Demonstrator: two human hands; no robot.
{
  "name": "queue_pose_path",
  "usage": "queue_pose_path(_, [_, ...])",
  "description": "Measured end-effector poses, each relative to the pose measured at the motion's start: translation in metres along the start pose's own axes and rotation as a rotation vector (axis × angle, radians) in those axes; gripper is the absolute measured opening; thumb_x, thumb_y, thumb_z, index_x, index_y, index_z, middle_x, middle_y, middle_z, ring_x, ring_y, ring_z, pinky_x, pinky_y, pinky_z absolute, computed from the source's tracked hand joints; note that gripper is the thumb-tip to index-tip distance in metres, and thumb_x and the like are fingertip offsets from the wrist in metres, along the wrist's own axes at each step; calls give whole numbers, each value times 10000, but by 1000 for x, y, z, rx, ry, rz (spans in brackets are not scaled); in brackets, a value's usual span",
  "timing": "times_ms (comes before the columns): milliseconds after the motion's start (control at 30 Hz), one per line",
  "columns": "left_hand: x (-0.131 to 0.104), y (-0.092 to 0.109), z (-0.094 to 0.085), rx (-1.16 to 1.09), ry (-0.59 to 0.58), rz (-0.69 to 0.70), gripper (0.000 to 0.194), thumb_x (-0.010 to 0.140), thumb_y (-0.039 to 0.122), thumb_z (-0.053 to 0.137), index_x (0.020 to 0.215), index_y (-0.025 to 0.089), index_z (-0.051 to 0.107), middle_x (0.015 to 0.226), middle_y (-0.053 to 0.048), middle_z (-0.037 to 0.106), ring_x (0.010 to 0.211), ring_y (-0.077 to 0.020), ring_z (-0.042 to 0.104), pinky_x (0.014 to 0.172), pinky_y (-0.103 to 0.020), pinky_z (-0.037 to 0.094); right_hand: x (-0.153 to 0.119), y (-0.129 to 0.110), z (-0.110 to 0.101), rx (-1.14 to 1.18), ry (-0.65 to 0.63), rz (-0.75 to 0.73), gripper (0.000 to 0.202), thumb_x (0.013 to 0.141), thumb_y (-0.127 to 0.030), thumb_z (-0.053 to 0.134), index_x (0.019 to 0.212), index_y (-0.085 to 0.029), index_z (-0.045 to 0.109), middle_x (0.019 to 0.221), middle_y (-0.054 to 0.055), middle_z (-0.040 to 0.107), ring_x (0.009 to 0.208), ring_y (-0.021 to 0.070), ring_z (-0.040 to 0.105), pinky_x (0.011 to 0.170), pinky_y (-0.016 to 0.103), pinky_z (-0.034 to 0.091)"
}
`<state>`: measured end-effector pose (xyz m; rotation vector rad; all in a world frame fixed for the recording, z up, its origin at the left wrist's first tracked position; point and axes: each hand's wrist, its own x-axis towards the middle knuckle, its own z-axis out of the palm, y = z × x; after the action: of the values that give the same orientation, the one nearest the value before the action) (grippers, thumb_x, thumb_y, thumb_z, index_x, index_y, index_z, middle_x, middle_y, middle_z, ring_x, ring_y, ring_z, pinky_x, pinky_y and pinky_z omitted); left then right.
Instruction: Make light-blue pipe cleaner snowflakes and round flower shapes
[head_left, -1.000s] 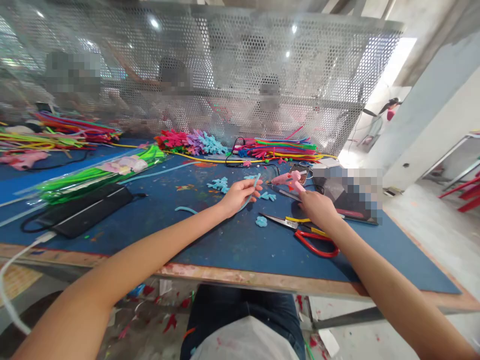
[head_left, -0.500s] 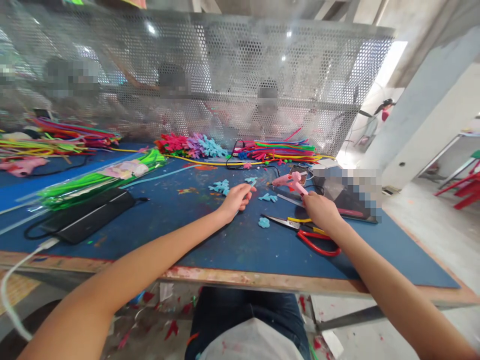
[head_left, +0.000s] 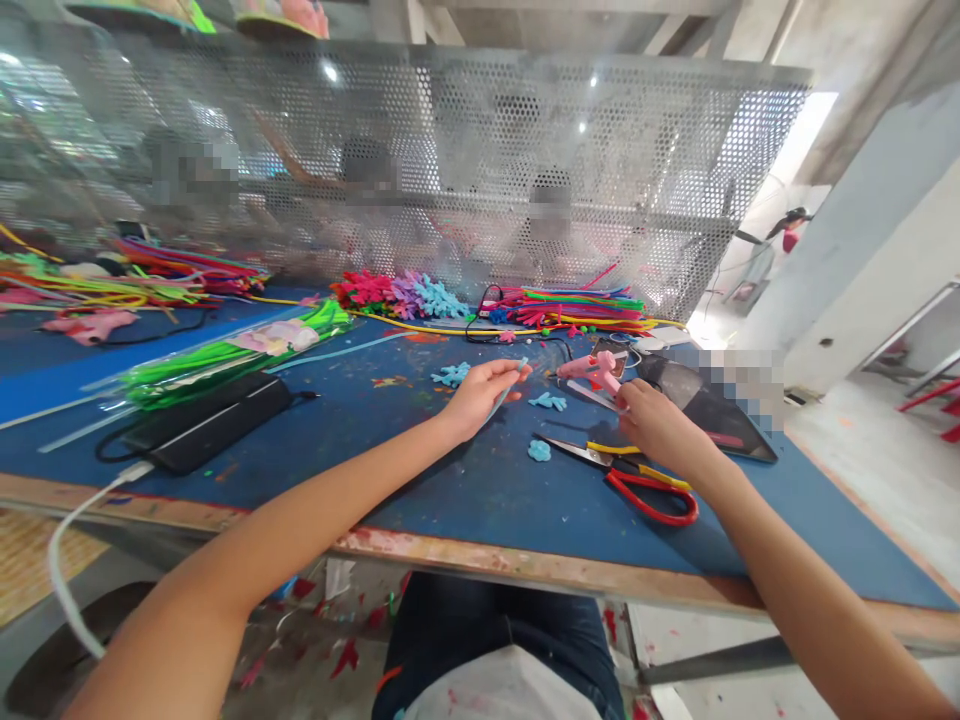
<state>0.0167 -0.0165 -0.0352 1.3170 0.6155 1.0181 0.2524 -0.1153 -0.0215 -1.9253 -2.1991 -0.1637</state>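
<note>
Between the pinched fingers of my left hand (head_left: 480, 400) is a light blue pipe cleaner piece (head_left: 498, 402); its tip shows at the fingertips and its stem runs down under the palm. My right hand (head_left: 654, 418) is closed round the handle of a pink glue gun (head_left: 592, 366), whose nozzle points left, low over the table. A light blue fuzzy sprig (head_left: 548, 401) lies between the hands, with a round blue flower (head_left: 539, 451) nearer me. More blue sprigs (head_left: 450, 375) lie just beyond my left hand. Scissors (head_left: 611, 462) with red and yellow handles rest partly under my right hand.
A black box (head_left: 206, 425) with a white cable and a bag of green pipe cleaners (head_left: 240, 350) lie left. Bundled coloured pipe cleaners (head_left: 562, 305) and fuzzy sprigs (head_left: 405, 295) line the perforated metal screen (head_left: 450, 130). A dark tablet-like panel (head_left: 720, 415) sits right.
The camera view has shifted slightly, so the scene sits further right. My left hand has turned a little, showing more of the blue stem. My right hand stays on the glue gun.
</note>
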Motion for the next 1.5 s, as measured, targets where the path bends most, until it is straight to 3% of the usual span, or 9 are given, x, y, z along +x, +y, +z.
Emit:
queue_pose_path(133, [2,15,3,-158,-26,-16,196,663,161,677,859,147,672,906,-37,648,726,-94,571,670,-236,475,-2,-33,-17,345,173,-169,132,750,-135,414,847,-174,495,748,25,542,677,148,496,651,258,394])
queue_pose_path(300, [6,31,23,-382,-50,-19,169,641,64,676,794,136,676,741,-11,658,691,-85,602,710,-220,464,22,-76,-21,749,300,-31,243,742,-391,557,844,-170,555,673,-8,556,534,101,436,504,222,337])
queue_pose_path(500, [6,33,41,-405,7,18,143,675,102,680,813,138,669,752,-8,679,694,-91,627,722,-215,468,49,-82,-9,1046,337,-105,305,756,-438,558,641,-162,498,501,-65,389,464,63,330,446,203,256])
queue_pose_path(633, [16,30,16,-245,5,58,226,724,239,666,927,142,653,831,-45,690,716,-123,652,731,-257,504,47,-68,-4,1257,299,-15,307,718,-463,602,704,-170,510,515,-70,436,402,45,322,384,187,236])
queue_pose_path(967, [63,19,-78,88,387,69,144,723,174,628,850,107,626,627,-38,644,578,-96,612,668,-255,507,57,-17,-9,1918,282,219,266,697,-373,654,695,-170,481,445,-96,391,337,17,196,319,142,156])
queue_pose_path(1167, [60,15,-91,352,511,80,274,711,176,593,978,130,631,379,68,415,371,-82,413,507,-222,422,55,-16,-14,2024,115,230,322,739,-416,599,615,-185,411,404,-111,258,325,30,173,307,153,144])
queue_pose_path(1367, [49,13,-55,815,331,402,572,602,195,696,1159,209,566,952,-43,605,904,-179,540,727,-243,443,49,-43,-5,1878,18,148,304,713,-428,638,669,-160,501,431,-83,412,330,11,172,319,153,125])
queue_pose_path(1433, [42,11,-37,739,165,319,318,759,376,564,965,154,662,1014,-88,601,953,-201,533,697,-251,455,47,-53,1,1805,5,104,306,707,-439,645,705,-153,533,489,-56,496,332,6,197,325,159,138])
queue_pose_path(1500, [32,9,-18,486,-73,110,488,829,513,400,968,120,653,973,-116,612,852,-191,572,605,-247,460,46,-60,8,1720,-22,74,335,704,-463,641,675,-147,534,516,-38,525,335,4,212,330,166,150])
